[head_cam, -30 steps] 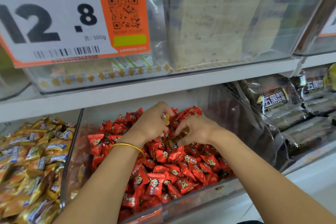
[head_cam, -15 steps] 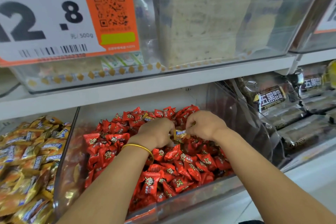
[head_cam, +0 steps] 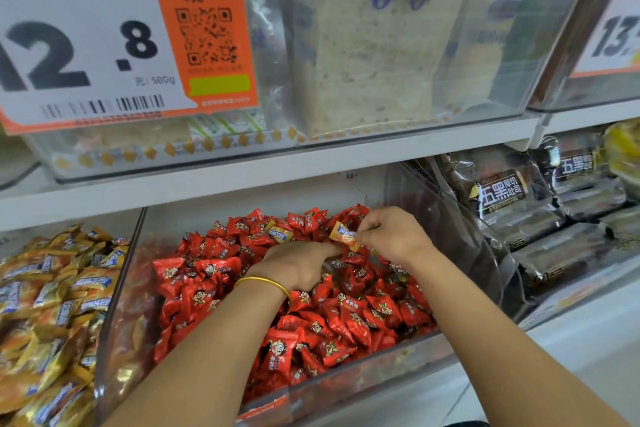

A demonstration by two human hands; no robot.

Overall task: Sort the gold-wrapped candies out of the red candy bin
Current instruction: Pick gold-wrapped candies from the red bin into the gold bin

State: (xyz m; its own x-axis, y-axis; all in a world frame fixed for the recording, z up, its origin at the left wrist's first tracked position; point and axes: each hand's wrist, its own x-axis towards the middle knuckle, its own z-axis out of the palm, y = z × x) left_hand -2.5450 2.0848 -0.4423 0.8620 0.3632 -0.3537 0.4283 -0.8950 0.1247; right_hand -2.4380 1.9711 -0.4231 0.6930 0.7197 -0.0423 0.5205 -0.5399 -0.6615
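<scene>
Far left: neighbouring bin [head_cam: 52, 305] filled with gold-and-blue wrapped sweets. Above it, on the upper shelf, a price sign [head_cam: 86, 45] reading 12.8.

Centre: red candy bin [head_cam: 119, 322], clear-walled, heaped with red candies [head_cam: 346, 322]. One gold-wrapped candy [head_cam: 280, 234] lies loose on top of the heap toward the back, just beyond the left hand and not touched by it.

Left hand [head_cam: 298, 263]: back of hand up, resting on the red heap, forearm entering from the lower left. Gold bangle [head_cam: 266, 282] at the wrist. Index finger points right, its tip close under the candy held by the other hand. The remaining fingers curl down into the pile, and whether they hold anything cannot be told.

Second gold-wrapped candy, held [head_cam: 343, 235]: lifted just above the heap, tilted, pinched at its right end.

Right hand [head_cam: 394, 236]: thumb and fingertips closed narrowly on that wrapper end, knuckles up, wrist bent slightly. Forearm enters from the lower right across the bin's front corner.

Right: dark packaged loaves [head_cam: 502, 198] in the next compartment. Second price sign [head_cam: 616, 35] above, partly cut off.
</scene>
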